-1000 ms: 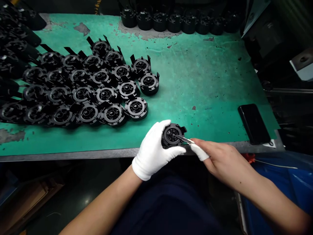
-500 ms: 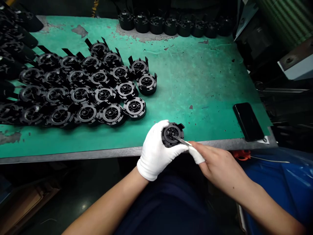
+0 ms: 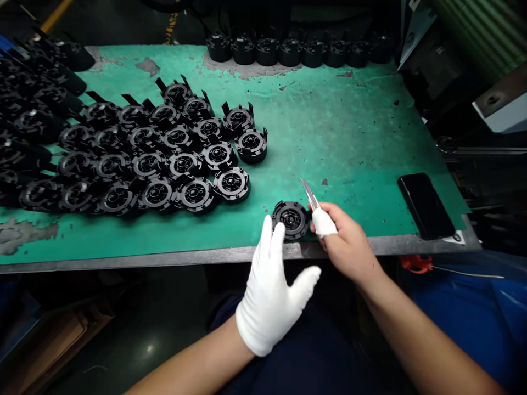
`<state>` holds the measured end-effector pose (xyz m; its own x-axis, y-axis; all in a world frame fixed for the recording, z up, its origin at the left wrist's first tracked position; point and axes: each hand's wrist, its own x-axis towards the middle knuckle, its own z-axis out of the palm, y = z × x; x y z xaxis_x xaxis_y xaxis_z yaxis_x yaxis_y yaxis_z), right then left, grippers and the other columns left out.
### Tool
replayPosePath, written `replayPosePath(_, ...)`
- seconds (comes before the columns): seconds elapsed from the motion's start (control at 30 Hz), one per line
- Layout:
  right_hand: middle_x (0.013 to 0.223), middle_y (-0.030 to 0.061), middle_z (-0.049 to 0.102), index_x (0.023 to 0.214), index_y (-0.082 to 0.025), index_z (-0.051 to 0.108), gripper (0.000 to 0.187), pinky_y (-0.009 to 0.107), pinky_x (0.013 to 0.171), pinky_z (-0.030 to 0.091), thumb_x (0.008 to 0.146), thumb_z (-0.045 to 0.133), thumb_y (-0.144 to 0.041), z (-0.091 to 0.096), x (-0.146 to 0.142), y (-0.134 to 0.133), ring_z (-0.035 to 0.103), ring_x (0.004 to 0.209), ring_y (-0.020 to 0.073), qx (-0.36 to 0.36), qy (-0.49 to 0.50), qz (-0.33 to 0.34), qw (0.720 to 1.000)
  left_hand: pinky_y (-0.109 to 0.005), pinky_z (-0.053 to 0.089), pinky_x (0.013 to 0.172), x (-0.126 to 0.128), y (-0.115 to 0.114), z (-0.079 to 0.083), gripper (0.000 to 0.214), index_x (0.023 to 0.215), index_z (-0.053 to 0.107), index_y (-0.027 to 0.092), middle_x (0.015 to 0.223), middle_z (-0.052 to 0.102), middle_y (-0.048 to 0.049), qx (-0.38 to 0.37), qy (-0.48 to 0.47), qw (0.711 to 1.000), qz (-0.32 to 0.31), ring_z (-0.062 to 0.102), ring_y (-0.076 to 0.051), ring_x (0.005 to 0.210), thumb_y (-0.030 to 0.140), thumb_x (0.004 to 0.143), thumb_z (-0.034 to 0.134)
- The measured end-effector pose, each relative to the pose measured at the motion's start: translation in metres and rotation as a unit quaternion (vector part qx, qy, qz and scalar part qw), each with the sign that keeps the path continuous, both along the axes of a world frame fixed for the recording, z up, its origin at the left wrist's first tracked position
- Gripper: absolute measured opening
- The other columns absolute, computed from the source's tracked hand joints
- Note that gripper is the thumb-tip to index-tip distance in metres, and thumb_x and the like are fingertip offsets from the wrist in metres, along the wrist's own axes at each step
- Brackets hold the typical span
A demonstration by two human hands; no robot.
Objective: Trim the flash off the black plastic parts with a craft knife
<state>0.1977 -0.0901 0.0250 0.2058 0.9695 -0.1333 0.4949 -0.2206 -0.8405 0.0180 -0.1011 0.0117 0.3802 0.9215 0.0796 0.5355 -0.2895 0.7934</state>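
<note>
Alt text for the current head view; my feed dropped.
A white-gloved left hand is open by a round black part on a green worktop; the right hand holds a pointed metal tool, its tip off the part. Rows of similar parts stand left; a phone lies right.

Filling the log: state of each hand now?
Left hand: open, near the round black part; contact unclear.
Right hand: closed, holding a pointed metal tool.

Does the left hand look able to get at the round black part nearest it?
Likely yes: the left hand is open beside the round black part; the pointed tool in the right hand leaves its face uncovered.
</note>
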Motion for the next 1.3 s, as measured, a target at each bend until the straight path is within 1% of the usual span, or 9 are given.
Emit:
replayPosePath(0.07,0.095,0.0027,0.076,0.127,-0.022,0.065,0.034,0.029,0.072,0.054,0.097,0.049,-0.024,0.003,0.015,0.007,0.070,0.081,0.0193,0.031,-0.063,0.028,0.997,-0.059,0.032,0.123,-0.005,-0.005,0.005,0.092,0.159,0.013,0.020,0.167,0.018,-0.0203,-0.022,0.018,1.000,-0.010,0.022,-0.035,0.156,0.040,0.089,0.069)
replayPosePath(0.13,0.109,0.0038,0.077,0.128,-0.023,0.066,0.036,0.031,0.081,0.055,0.095,0.051,-0.021,0.010,0.030,0.004,0.072,0.094,0.0217,0.046,-0.136,0.072,0.987,-0.057,0.030,0.125,-0.007,0.004,0.006,0.092,0.159,0.015,0.020,0.167,0.020,-0.0186,-0.024,0.006,1.000,-0.011,0.022,-0.034,0.156,0.042,0.089,0.070)
replayPosePath(0.2,0.122,0.0042,0.075,0.128,-0.024,0.067,0.037,0.033,0.088,0.055,0.095,0.050,-0.019,0.015,0.041,-0.004,0.072,0.105,0.0240,0.041,-0.204,0.118,0.971,-0.055,0.027,0.126,-0.008,0.025,0.004,0.095,0.158,0.017,0.019,0.167,0.023,-0.0180,-0.014,-0.014,0.999,-0.026,0.024,-0.032,0.155,0.045,0.086,0.073)
replayPosePath(0.3,0.125,0.0043,0.074,0.128,-0.025,0.067,0.038,0.039,0.090,0.057,0.096,0.049,-0.020,0.017,0.045,-0.014,0.072,0.108,0.0270,0.017,-0.288,0.166,0.943,-0.052,0.027,0.127,-0.006,0.060,-0.001,0.105,0.157,0.019,0.015,0.165,0.027,-0.0197,-0.012,-0.020,0.997,-0.071,0.027,-0.032,0.154,0.052,0.080,0.078)
replayPosePath(0.47,0.124,0.0066,0.074,0.131,-0.025,0.065,0.040,0.040,0.085,0.059,0.095,0.049,-0.019,0.017,0.042,-0.018,0.073,0.105,0.0291,-0.009,-0.346,0.199,0.917,-0.049,0.039,0.120,-0.001,0.087,-0.005,0.087,0.145,0.042,0.018,0.149,0.052,-0.0152,-0.009,-0.014,0.995,-0.102,0.050,-0.031,0.140,0.053,0.076,0.082)
replayPosePath(0.67,0.122,0.0077,0.075,0.129,-0.022,0.065,0.039,0.041,0.086,0.060,0.096,0.045,-0.017,0.021,0.034,-0.026,0.074,0.102,0.0280,-0.021,-0.298,0.200,0.933,-0.045,0.046,0.114,0.000,0.082,-0.008,0.082,0.137,0.047,0.020,0.138,0.060,-0.0117,0.005,-0.045,0.996,-0.083,0.059,-0.029,0.130,0.059,0.073,0.082)
replayPosePath(0.93,0.119,0.0107,0.076,0.130,-0.018,0.064,0.043,0.042,0.089,0.060,0.092,0.044,-0.012,0.010,0.011,-0.035,0.073,0.106,0.0294,-0.027,-0.257,0.195,0.946,-0.046,0.049,0.110,0.005,0.069,-0.014,0.080,0.137,0.046,0.021,0.137,0.060,-0.0112,0.004,-0.038,0.999,-0.015,0.060,-0.030,0.127,0.058,0.075,0.081)
replayPosePath(1.13,0.126,0.0028,0.073,0.130,-0.029,0.067,0.035,0.035,0.092,0.059,0.100,0.048,-0.024,0.018,0.031,-0.030,0.071,0.111,0.0233,0.008,-0.192,0.148,0.970,-0.047,0.052,0.106,0.010,0.064,-0.014,0.072,0.126,0.049,0.022,0.129,0.061,-0.0113,0.051,-0.051,0.997,0.011,0.063,-0.030,0.120,0.052,0.072,0.085)
replayPosePath(1.3,0.114,0.0039,0.076,0.129,-0.028,0.069,0.035,0.035,0.083,0.057,0.103,0.045,-0.031,0.009,0.040,-0.017,0.071,0.100,0.0228,0.006,-0.250,0.159,0.955,-0.047,0.052,0.106,0.014,0.064,-0.014,0.067,0.119,0.049,0.022,0.126,0.061,-0.0108,0.064,-0.050,0.996,0.021,0.063,-0.030,0.119,0.044,0.068,0.087)
